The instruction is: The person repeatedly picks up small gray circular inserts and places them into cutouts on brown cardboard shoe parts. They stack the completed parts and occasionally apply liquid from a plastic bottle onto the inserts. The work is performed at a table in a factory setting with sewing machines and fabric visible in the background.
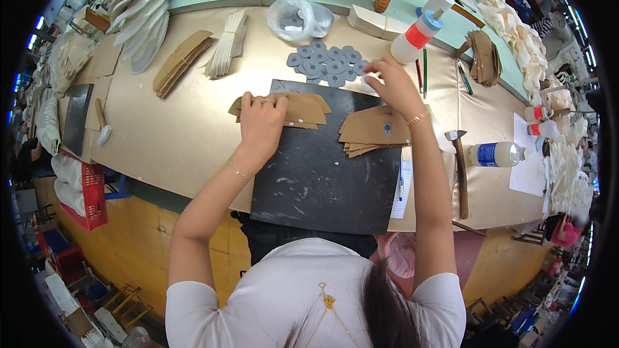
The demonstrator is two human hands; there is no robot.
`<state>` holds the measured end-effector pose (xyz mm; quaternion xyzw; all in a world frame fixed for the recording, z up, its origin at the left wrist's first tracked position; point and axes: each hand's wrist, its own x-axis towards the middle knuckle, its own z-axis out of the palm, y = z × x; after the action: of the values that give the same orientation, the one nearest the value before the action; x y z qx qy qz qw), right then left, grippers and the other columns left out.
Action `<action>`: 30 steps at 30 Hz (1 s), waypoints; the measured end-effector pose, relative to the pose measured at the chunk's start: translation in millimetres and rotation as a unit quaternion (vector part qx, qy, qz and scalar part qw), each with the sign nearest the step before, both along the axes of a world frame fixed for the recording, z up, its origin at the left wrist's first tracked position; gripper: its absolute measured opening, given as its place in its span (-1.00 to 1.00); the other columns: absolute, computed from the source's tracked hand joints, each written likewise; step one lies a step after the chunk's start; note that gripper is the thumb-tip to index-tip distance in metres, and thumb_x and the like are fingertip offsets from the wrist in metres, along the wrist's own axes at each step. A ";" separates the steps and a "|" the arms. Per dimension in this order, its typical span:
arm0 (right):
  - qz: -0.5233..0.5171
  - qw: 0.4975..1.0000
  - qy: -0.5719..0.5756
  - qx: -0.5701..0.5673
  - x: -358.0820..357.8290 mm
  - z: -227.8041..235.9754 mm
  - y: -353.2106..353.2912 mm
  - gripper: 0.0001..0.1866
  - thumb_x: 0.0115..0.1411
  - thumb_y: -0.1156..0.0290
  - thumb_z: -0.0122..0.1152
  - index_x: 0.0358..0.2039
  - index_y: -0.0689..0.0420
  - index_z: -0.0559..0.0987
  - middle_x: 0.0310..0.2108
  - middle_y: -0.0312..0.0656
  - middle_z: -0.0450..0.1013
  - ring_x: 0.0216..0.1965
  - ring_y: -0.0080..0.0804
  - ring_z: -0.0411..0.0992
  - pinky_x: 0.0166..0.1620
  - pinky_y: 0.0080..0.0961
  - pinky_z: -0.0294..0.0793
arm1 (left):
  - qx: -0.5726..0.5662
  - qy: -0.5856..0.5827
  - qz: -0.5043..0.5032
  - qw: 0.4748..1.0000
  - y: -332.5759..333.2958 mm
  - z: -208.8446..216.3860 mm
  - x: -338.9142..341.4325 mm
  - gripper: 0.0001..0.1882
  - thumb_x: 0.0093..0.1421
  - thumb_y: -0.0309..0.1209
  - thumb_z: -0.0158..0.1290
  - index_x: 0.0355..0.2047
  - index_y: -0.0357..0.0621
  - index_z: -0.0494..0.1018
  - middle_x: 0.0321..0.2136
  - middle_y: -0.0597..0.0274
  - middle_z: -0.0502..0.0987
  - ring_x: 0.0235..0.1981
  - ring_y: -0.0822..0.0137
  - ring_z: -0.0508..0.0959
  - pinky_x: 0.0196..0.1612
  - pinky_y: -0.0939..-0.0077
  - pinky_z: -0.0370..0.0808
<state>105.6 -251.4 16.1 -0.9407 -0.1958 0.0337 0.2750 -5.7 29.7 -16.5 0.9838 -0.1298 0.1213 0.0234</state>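
Left hand (261, 119) flat on brown pieces (303, 108)

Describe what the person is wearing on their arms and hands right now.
Both forearms are bare, below short white sleeves. The left hand has a ring on one finger and a thin chain bracelet at the wrist. The right hand has a gold-coloured bracelet at its wrist. No gloves.

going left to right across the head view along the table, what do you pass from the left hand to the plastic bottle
left hand on a brown cardboard stack → second brown stack → right hand → hammer → clear plastic bottle
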 end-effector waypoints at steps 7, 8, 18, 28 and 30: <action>-0.015 0.992 -0.004 -0.122 44.2 -41.9 56.7 -0.65 0.10 0.28 0.39 -0.11 0.12 0.65 -0.10 -0.07 0.49 -0.06 -0.09 0.50 0.02 -0.25 0.50 | -0.094 0.173 0.014 0.980 -9.6 10.4 -9.7 -0.90 0.05 -0.47 0.17 -0.37 -0.04 0.56 0.11 -0.17 0.45 0.24 0.03 0.37 0.22 -0.40 0.07; -0.028 0.991 0.001 -0.131 47.0 -44.8 60.3 -0.64 0.09 0.27 0.41 -0.11 0.13 0.64 -0.09 -0.06 0.49 -0.06 -0.08 0.51 0.02 -0.24 0.51 | -0.093 0.177 0.002 0.980 -15.5 11.7 -15.2 -0.90 0.04 -0.46 0.18 -0.38 -0.04 0.56 0.15 -0.20 0.41 0.27 -0.03 0.33 0.25 -0.42 0.01; -0.039 0.998 0.048 -0.027 48.7 -37.6 60.3 -0.77 0.08 0.38 0.37 -0.26 0.20 0.62 -0.25 0.00 0.59 -0.20 -0.06 0.56 -0.10 -0.22 0.52 | -0.309 0.216 -0.042 0.925 -53.8 12.4 -48.5 -0.88 0.07 -0.45 0.21 -0.41 -0.11 0.47 0.25 -0.31 0.27 0.33 -0.23 0.24 0.37 -0.13 0.05; 0.041 0.990 0.062 0.122 -20.5 0.5 55.8 -0.81 0.22 0.46 0.22 -0.16 0.21 0.61 -0.40 -0.12 0.56 -0.35 -0.34 0.56 -0.22 -0.42 0.51 | -0.653 0.560 -0.108 0.499 -49.2 49.4 -50.1 -0.80 0.20 -0.51 0.22 -0.35 -0.13 0.36 -0.34 0.39 0.50 -0.30 0.58 0.48 -0.23 0.64 0.43; 0.088 0.976 0.149 0.134 -43.6 4.5 53.8 -0.83 0.24 0.48 0.22 -0.16 0.21 0.60 -0.47 -0.22 0.55 -0.41 -0.47 0.56 -0.29 -0.51 0.51 | -0.637 0.533 -0.192 0.523 -54.4 34.3 -70.6 -0.80 0.22 -0.47 0.19 -0.33 -0.15 0.34 -0.22 0.26 0.55 -0.23 0.51 0.52 -0.20 0.61 0.45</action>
<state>62.0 -197.5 20.7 -0.8589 -0.2374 0.1705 0.4206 -76.3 -24.8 17.8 0.5390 -0.1674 -0.3825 0.7315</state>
